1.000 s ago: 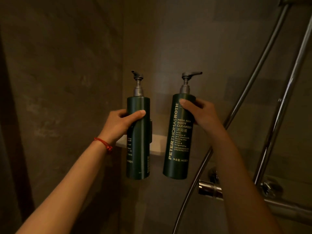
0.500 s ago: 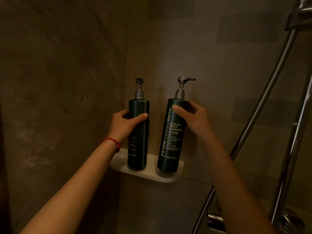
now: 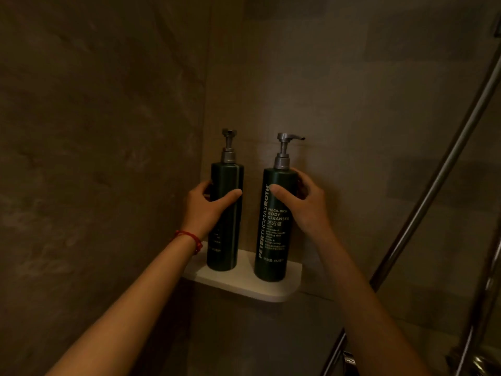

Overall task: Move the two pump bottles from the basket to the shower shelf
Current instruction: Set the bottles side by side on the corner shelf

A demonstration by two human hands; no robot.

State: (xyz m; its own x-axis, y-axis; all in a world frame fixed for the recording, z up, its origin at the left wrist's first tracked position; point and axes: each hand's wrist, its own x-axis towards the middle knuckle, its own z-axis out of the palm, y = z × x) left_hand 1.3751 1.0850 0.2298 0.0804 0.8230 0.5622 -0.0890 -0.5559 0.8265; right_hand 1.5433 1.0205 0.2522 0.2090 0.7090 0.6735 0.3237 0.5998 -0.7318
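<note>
Two dark green pump bottles stand upright on a small white corner shelf (image 3: 244, 284) in the shower. My left hand (image 3: 207, 210) wraps around the left bottle (image 3: 225, 240) at mid height, thumb across its front. The right bottle (image 3: 272, 245) carries white lettering reading body cleanser, and my right hand (image 3: 303, 206) grips its upper part, thumb on the front and fingers behind. Both bottle bases rest on the shelf. A red string bracelet sits on my left wrist. No basket is in view.
Brown tiled walls meet in the corner behind the shelf. A chrome shower hose (image 3: 433, 180) runs diagonally at the right, with a chrome riser pipe (image 3: 485, 299) and tap fittings (image 3: 349, 359) at the lower right.
Both hands carried the bottles from mid-air down and back onto the shelf; they now stand on it, still gripped. The view has tilted so the shelf sits lower in frame.
</note>
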